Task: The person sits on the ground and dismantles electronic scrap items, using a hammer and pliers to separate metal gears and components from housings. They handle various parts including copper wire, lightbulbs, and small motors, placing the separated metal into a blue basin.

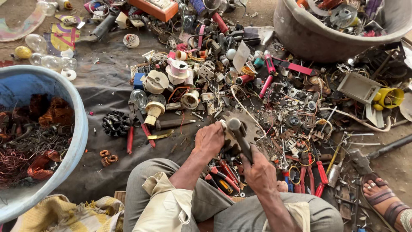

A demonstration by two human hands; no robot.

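Observation:
My right hand (259,169) grips the shaft of a metal hammer (237,131) whose round head is near a rusty toothed gear (246,124) on the ground. My left hand (209,139) rests on the left side of that gear and holds it in place. I sit with bent knees in grey trousers just below the gear. Several red-handled pliers (315,174) and screwdrivers lie around my hands.
A blue tub (77,141) with copper wire stands at left, a grey tub (309,38) of scrap at upper right. Dark sheet (107,86) is strewn with bulbs, sockets, wires and parts. Another person's sandalled foot (382,197) is at lower right beside a second hammer (365,159).

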